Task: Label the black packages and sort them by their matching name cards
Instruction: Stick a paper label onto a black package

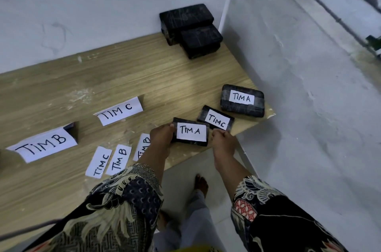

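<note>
Head view, looking down at a wooden table (123, 78) set in a white corner. Near the table's front right edge, both hands hold a black package labelled TIM A (190, 132). The left hand (161, 136) grips its left end with curled fingers; the right hand (223, 141) pinches its right end. Whether the package rests on the table or is raised just above it cannot be told.

Just beyond it lies a package labelled TIM C (216, 120), touching or overlapping the held one, and further right, near the table's corner, a second TIM A package (242, 100).

A likely risk: these packages sit close to the edge, so a sideways nudge while moving the held one could push a neighbour off.

Counts: three labelled packages; at least two unlabelled black packages (190, 29) stacked against the wall. Two large folded name cards show, TIM C (119, 110) and TIM B (44, 143); no TIM A card is in view. Three loose small labels (115, 159) lie by the left wrist, reading TIM C, TIM B and TIM B.
</note>
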